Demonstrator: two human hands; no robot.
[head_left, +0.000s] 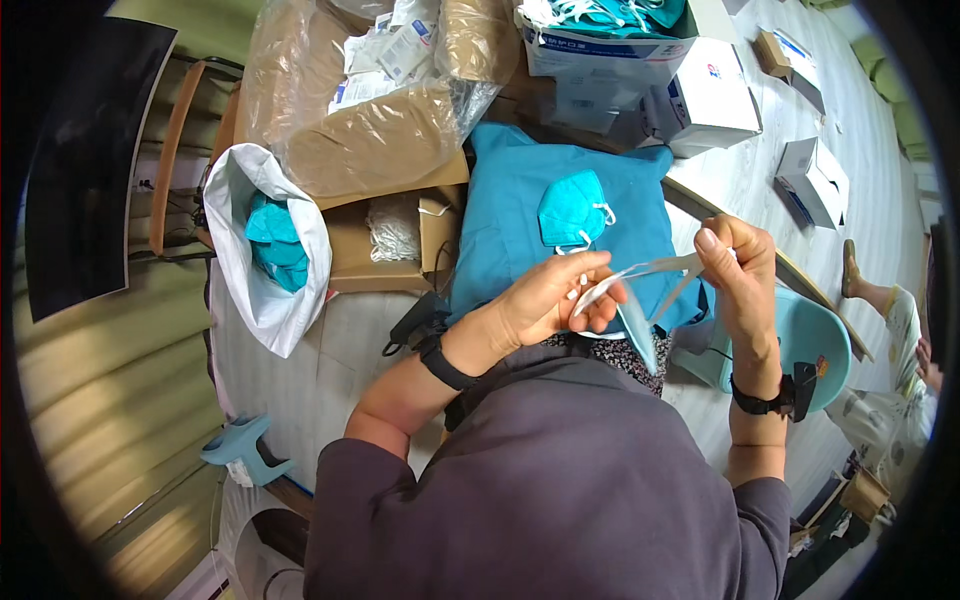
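Observation:
Above my lap, my left hand (565, 292) is closed around the edge of a pale blue-and-white face mask (638, 335), seen nearly edge-on and hanging below the fingers. To its right, my right hand (738, 268) pinches a thin white strap (655, 266) between thumb and fingers. The strap stretches across the gap between both hands and looks joined to the mask, though the join is hidden. Just beyond my left hand, a teal folded mask (573, 210) with white ear loops lies on a blue cloth-covered surface (500, 215).
At left stands a white sack (225, 225) with teal masks inside. Ahead are a plastic-lined carton (380, 140) of small white packets, a box (440, 240) of white loops and a white carton (610, 60) of masks. A teal plastic seat (815, 340) is at right, near another person's leg (870, 285).

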